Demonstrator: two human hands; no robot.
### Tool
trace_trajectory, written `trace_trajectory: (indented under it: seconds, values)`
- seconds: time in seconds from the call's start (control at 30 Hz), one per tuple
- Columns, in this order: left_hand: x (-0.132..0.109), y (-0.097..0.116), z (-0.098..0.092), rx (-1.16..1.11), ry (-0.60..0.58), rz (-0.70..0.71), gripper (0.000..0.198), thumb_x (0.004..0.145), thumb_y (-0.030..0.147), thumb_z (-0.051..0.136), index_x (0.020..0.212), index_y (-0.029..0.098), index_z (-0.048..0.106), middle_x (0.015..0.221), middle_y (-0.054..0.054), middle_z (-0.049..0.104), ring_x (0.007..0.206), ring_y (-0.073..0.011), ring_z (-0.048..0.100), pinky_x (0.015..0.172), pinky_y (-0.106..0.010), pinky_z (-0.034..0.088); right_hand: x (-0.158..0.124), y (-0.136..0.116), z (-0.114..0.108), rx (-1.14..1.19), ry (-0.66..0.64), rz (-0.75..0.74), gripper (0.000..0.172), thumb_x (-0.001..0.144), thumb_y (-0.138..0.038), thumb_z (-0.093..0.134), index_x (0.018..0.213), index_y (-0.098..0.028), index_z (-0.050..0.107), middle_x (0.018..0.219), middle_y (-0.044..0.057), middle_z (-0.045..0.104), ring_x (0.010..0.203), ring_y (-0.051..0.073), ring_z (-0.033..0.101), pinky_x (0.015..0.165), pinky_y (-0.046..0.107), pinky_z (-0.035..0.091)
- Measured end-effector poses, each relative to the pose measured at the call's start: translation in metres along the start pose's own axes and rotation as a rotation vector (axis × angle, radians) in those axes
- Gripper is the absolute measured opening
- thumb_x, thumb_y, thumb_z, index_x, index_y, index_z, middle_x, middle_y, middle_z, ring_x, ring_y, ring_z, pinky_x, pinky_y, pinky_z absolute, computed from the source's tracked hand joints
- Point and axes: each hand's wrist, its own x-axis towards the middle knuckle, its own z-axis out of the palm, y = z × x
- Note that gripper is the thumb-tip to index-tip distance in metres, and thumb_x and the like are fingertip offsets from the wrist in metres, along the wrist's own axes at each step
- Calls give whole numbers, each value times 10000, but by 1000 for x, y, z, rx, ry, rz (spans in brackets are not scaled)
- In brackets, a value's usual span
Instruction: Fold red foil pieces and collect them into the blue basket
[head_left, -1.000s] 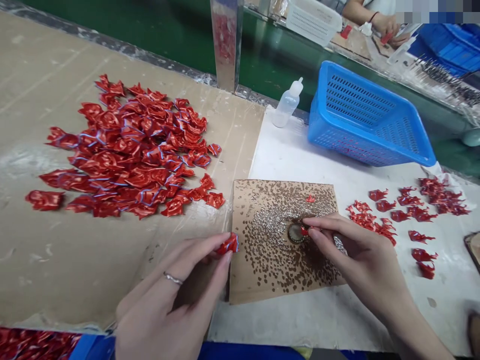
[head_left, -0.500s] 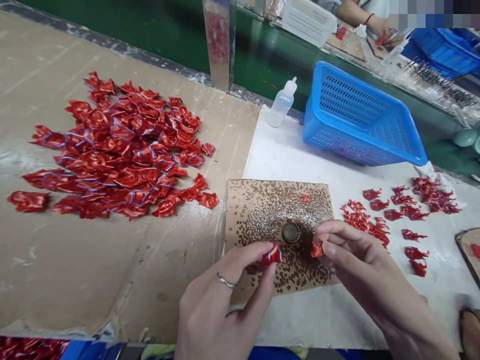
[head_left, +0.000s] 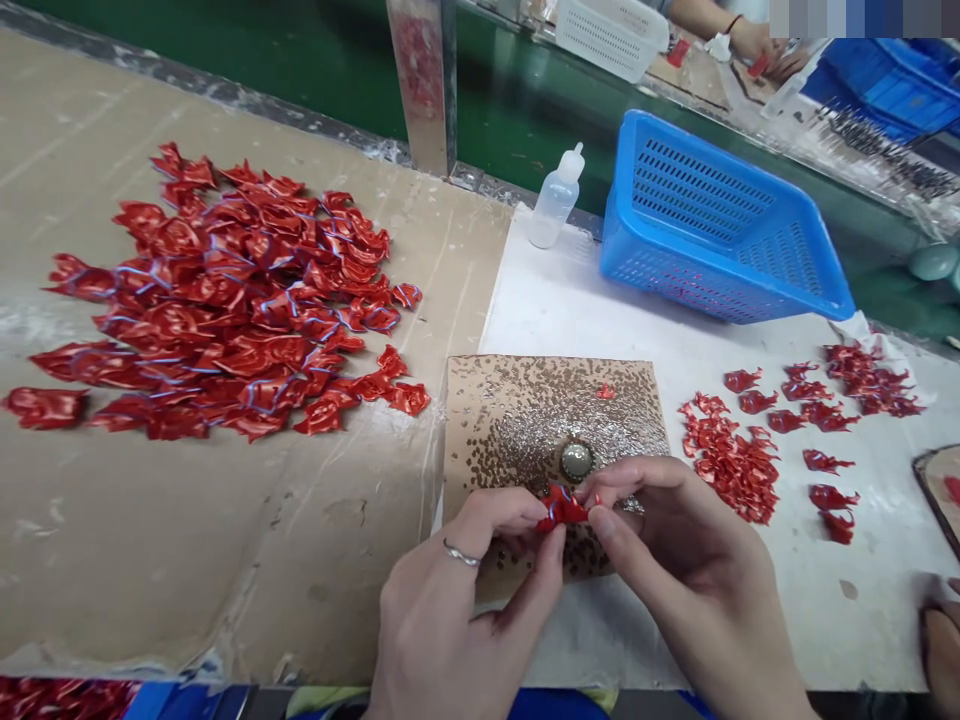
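Note:
Between thumb and forefinger, my left hand [head_left: 465,590] pinches a glossy red moulded piece [head_left: 556,506] with a blue-white line. My right hand [head_left: 682,560] is closed on a small red pointed piece [head_left: 595,503], which meets the right side of the first one; my fingertips partly cover the joint. Both hands are over a cardboard sheet [head_left: 469,400] speckled with brown drops. On that sheet, just beyond my fingers, sits a round metal cap [head_left: 577,459]. A red scrap [head_left: 605,391] lies farther up the sheet.
A large pile of red pieces [head_left: 225,300] spreads on the left. Small red parts [head_left: 731,460] and several joined pieces [head_left: 829,460] lie on the right. Behind stand a squeeze bottle [head_left: 555,200] and a blue basket [head_left: 720,220]. Another person's hand [head_left: 757,45] works across the partition.
My right hand has moved left, bringing the small red piece against the one in my left hand. Before, the two pieces were apart. The view has shifted slightly.

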Motion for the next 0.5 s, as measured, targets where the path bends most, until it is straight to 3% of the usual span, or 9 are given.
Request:
trace_trajectory:
  seconds: [0.1,0.3,0.5]
  values:
    - [-1,0,-1,22,5,24,220,954,106,664,1086,271,605,872,111,754,703,-8,738,793,-25,571,0,0,3,9,16,-18,234,954,-138,753,1096,-323,753,951,-24,791,761,123,783,661,144,652]
    - [-4,3,0,26,-8,40,225,973,85,642,1082,280,612,904,89,774,706,-43,751,794,-94,613,-5,0,9,-45,32,-58,201,985,-138,712,1100,-295,761,996,20,784,846,167,794,735,216,688]
    - [-6,2,-1,22,-44,102,248,963,41,629,1065,266,609,923,63,788,764,-67,773,808,-127,623,-3,-2,6,0,10,6,97,982,-197,720,1042,-268,746,923,27,797,817,173,802,692,207,680]
